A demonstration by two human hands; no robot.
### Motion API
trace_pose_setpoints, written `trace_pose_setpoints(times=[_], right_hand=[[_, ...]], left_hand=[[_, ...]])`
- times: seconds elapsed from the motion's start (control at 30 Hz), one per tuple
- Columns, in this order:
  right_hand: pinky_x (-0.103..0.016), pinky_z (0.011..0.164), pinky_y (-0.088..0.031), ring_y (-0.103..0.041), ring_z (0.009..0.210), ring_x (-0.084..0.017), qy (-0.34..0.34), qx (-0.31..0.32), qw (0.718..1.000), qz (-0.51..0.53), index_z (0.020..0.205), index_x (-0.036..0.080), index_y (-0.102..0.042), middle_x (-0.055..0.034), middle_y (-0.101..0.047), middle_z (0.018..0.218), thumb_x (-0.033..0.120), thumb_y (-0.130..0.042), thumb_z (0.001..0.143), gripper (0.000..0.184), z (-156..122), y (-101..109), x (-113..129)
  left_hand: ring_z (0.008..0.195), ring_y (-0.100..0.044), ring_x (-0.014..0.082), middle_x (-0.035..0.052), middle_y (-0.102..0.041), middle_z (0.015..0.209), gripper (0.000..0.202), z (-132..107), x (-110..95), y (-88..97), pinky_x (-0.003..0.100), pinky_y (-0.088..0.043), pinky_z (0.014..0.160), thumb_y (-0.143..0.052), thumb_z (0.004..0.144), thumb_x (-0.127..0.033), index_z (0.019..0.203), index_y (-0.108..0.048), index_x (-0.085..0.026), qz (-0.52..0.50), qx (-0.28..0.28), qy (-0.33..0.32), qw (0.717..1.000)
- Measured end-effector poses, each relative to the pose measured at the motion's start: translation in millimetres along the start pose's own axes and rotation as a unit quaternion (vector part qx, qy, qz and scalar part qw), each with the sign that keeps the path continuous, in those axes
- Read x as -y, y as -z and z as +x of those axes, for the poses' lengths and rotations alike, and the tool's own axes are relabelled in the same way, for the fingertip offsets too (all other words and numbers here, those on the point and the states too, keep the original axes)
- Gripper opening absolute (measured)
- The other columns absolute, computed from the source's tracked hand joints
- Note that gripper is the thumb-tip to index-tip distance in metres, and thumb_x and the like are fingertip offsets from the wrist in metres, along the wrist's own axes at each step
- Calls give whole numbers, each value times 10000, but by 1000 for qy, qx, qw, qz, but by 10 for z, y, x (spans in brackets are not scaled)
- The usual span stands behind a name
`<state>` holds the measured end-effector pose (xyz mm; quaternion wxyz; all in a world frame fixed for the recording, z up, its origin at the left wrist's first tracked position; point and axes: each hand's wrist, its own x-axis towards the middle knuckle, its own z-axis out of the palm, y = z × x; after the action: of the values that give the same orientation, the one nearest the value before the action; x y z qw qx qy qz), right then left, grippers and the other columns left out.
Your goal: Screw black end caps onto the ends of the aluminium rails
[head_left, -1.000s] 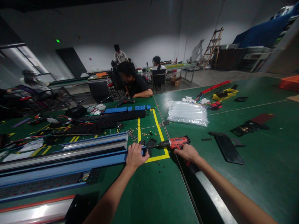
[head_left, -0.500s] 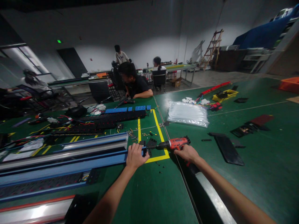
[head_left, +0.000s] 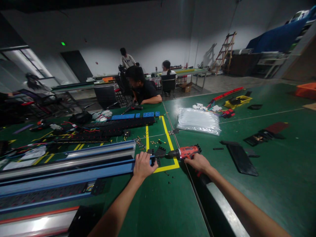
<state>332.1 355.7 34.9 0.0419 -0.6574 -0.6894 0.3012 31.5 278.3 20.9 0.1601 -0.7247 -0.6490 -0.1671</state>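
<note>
My right hand [head_left: 198, 162] is wrapped round the grip of a red cordless drill [head_left: 185, 152], whose bit points left at a small black end piece [head_left: 153, 157]. That piece sits at the right end of a long blue and silver rail [head_left: 74, 166] lying across the green table [head_left: 158, 204]. My left hand [head_left: 143, 165] is closed over the rail's right end, its thumb against the black piece. Small screws [head_left: 154, 142] lie scattered inside a yellow taped rectangle [head_left: 169, 140] just behind the drill.
More long rails lie at the near left [head_left: 37, 223]. Black strips [head_left: 118, 126], blue parts [head_left: 134, 115], a clear bubble pack [head_left: 198, 120] and black plates [head_left: 240, 158] are further back. A seated person [head_left: 142, 89] works across the table; others sit behind.
</note>
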Motion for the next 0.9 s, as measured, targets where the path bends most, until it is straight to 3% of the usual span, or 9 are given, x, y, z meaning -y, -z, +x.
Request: trace_pose_setpoints(times=[0.9], right_hand=[[-273, 523, -415, -640, 611, -206, -3, -8, 1000, 7, 673, 184, -666, -63, -685, 686, 557, -608, 724, 381, -24, 23, 33]], left_hand=[[904, -496, 286, 103, -580, 859, 216, 4, -2, -3, 426, -380, 802, -565, 795, -388, 870, -625, -195, -3, -2, 0, 1000]])
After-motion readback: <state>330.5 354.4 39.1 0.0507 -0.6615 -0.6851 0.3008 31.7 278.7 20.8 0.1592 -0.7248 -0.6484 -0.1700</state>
